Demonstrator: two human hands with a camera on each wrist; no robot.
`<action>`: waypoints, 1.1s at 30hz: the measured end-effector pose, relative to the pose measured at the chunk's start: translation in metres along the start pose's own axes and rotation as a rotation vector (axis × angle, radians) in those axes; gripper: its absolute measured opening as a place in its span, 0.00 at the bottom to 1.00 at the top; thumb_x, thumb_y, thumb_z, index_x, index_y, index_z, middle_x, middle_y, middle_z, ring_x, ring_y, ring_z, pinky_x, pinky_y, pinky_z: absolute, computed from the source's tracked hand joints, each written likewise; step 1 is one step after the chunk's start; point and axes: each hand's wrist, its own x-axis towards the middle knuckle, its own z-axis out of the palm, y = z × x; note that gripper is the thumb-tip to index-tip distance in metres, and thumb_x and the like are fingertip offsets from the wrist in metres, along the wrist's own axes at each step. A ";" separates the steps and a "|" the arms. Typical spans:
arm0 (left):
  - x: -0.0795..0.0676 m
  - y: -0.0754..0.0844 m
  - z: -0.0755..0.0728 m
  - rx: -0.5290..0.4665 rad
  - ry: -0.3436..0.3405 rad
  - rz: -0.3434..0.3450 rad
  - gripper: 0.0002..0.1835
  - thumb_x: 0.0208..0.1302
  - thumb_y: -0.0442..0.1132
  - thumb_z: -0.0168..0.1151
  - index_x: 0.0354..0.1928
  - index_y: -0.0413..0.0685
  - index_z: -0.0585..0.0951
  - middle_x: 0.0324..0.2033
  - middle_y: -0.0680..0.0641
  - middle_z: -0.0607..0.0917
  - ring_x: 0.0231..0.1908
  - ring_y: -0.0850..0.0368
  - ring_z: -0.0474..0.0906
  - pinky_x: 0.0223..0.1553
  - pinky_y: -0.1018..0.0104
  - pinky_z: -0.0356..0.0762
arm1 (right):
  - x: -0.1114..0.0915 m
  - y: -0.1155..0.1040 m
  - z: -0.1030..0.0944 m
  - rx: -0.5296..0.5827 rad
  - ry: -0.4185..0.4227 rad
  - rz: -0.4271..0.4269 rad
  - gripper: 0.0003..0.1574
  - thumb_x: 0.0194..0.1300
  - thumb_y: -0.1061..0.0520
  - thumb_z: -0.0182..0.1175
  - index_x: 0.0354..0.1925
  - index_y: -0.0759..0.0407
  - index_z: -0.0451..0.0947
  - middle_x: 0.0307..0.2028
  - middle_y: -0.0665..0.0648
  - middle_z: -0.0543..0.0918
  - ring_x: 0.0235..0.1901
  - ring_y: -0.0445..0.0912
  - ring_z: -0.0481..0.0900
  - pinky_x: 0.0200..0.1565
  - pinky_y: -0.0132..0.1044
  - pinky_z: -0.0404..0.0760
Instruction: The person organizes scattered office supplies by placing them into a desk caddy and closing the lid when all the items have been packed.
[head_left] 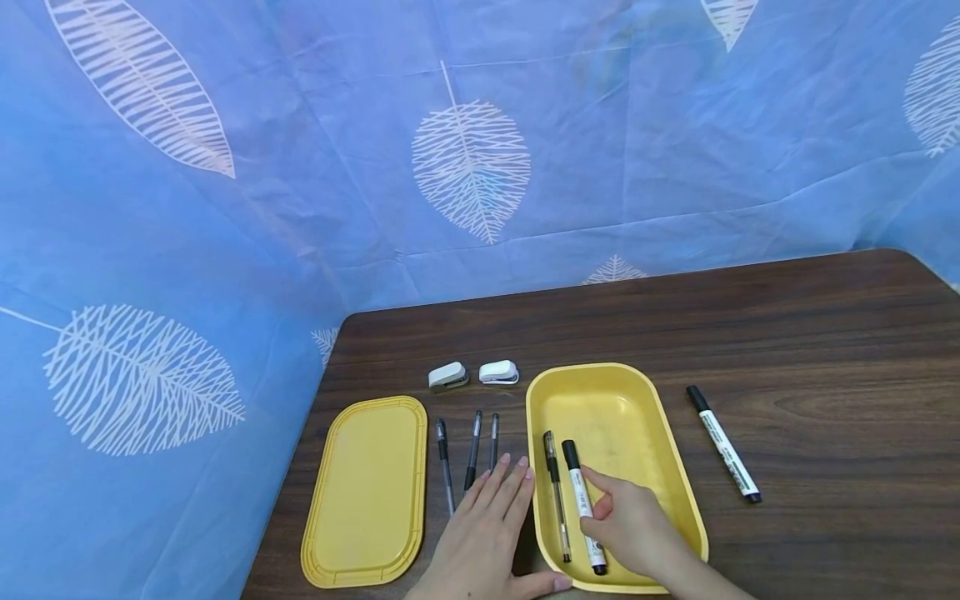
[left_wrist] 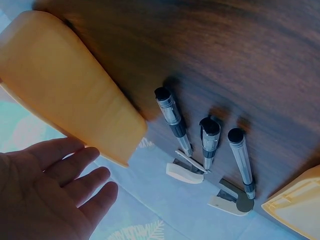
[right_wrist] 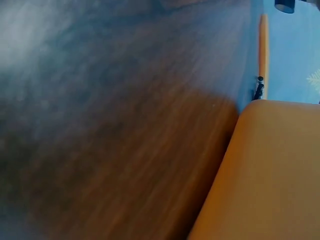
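Note:
My right hand (head_left: 637, 525) pinches a white marker with black ends (head_left: 582, 504) inside the yellow box (head_left: 660, 429). Left of that marker, a black-capped gel pen (head_left: 557, 493) lies along the box's left wall. My left hand (head_left: 480, 537) has its fingers spread straight at the box's near left edge, the thumb touching the rim. In the left wrist view its fingers (left_wrist: 75, 165) show straight beside the box wall (left_wrist: 80, 95). Three gel pens (head_left: 444, 462) lie beyond the left hand, which partly covers two of them. The right wrist view shows the box's outer wall (right_wrist: 270, 170) but not the hand.
Left of the pens lies a yellow lid (head_left: 367, 492). Two small white staplers (head_left: 447, 376) sit behind the pens. A second white marker (head_left: 724, 446) rests on the dark wooden table (head_left: 840, 375) right of the box. A blue leaf-print cloth (head_left: 337, 167) hangs behind the table.

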 end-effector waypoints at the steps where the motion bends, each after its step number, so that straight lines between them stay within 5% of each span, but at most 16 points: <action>1: 0.000 0.000 0.000 -0.003 -0.002 0.000 0.56 0.54 0.82 0.38 0.75 0.50 0.56 0.74 0.50 0.59 0.75 0.53 0.52 0.70 0.53 0.62 | 0.000 0.000 0.000 -0.007 0.000 -0.001 0.41 0.47 0.63 0.69 0.63 0.64 0.73 0.19 0.48 0.75 0.20 0.41 0.71 0.22 0.30 0.69; 33: -0.003 0.000 0.001 0.027 0.054 0.024 0.56 0.55 0.82 0.39 0.74 0.48 0.58 0.73 0.50 0.62 0.75 0.52 0.54 0.69 0.53 0.63 | 0.000 -0.006 0.001 -0.094 -0.065 0.035 0.43 0.55 0.51 0.71 0.65 0.64 0.69 0.22 0.49 0.75 0.21 0.42 0.70 0.24 0.33 0.68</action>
